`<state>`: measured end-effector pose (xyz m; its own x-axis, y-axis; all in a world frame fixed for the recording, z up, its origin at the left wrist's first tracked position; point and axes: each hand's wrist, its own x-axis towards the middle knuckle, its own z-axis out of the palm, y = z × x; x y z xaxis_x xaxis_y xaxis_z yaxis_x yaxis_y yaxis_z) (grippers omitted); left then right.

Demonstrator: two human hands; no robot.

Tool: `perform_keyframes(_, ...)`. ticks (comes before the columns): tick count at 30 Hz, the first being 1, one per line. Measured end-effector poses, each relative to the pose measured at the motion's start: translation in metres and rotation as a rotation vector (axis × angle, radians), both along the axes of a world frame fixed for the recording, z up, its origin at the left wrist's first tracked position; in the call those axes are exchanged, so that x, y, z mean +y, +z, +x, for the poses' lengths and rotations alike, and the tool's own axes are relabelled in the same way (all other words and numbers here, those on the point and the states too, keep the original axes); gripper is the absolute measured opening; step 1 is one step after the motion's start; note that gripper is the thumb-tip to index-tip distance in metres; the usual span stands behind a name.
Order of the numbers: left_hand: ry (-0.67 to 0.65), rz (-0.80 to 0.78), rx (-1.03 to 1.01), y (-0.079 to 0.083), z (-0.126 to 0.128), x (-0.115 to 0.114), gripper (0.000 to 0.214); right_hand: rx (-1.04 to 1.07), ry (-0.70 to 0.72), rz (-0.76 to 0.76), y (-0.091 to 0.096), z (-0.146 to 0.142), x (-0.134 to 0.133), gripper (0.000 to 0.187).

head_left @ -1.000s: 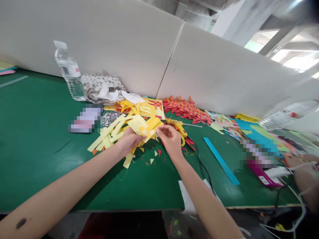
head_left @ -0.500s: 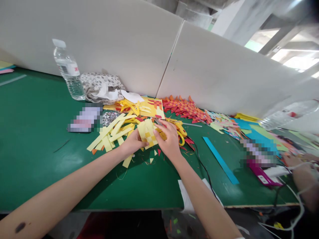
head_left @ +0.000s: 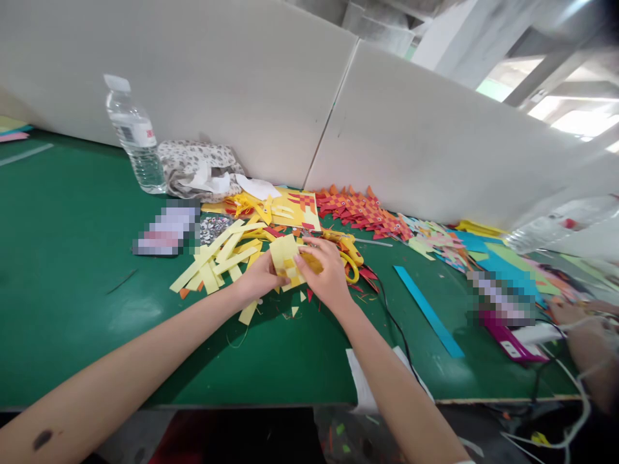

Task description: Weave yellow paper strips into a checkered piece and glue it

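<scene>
Workpiece: woven yellow paper (head_left: 284, 250), in both hands, raised over the middle of the green table (head_left: 193, 367).
Left hand (head_left: 262, 280): grasping the piece by its left and lower side, thumb on the near face.
Right hand (head_left: 327, 265): grasping its right side, thumb against the weave, fingers partly hidden behind.
Table near edge: well apart from the workpiece; a white sheet (head_left: 363, 381) overhangs it, partly under the right forearm.
Table far edge: closed off by a pale partition (head_left: 242, 84).
Room, left: broad green surface beyond the pixelated flat object (head_left: 167, 229).
Room, right: narrower, between black cable (head_left: 394, 319) and blue strip (head_left: 429, 311).
Room, hands: tight; yellow strips (head_left: 207, 264) just left, yellow glue gun (head_left: 347, 246) just right.
Bottles: two, one left (head_left: 135, 145), one far right (head_left: 563, 222).
Blue strips lying apart: one.
Glue guns: one.
Yellow strips: several, overlapping; exact count not determinable.
Red-orange woven pieces (head_left: 362, 212): many, heaped against the partition; count not determinable.
</scene>
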<state>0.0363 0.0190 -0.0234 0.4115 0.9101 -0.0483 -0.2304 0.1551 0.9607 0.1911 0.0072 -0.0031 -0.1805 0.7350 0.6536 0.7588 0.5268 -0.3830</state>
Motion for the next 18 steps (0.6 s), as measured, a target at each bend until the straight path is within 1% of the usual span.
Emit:
perform_keyframes(2, -0.014, -0.006, 0.005, -0.0007, -0.0002, -0.0004, 0.058, 0.025, 0.003, -0.020, 0.0018, 0.0013, -0.0004, 0.016)
perform_keyframes(5, -0.043, -0.012, -0.004, 0.0002, -0.0002, -0.0018, 0.056, 0.072, 0.033, -0.053, 0.0044, 0.0040, 0.0000, 0.009)
perform_keyframes(8, -0.055, -0.013, -0.013, 0.0031, -0.0003, -0.0025, 0.048, 0.122, 0.052, -0.078, 0.0059, 0.0056, 0.0009, 0.007)
perform_keyframes(12, -0.013, 0.000, -0.015, 0.0053, -0.0010, -0.0005, 0.039, 0.181, 0.046, -0.116, 0.0058, 0.0057, 0.0013, 0.010)
perform_keyframes(18, 0.037, 0.001, -0.002, 0.0033, -0.0045, 0.0022, 0.029, 0.245, 0.004, -0.215, 0.0045, 0.0065, 0.0016, 0.016)
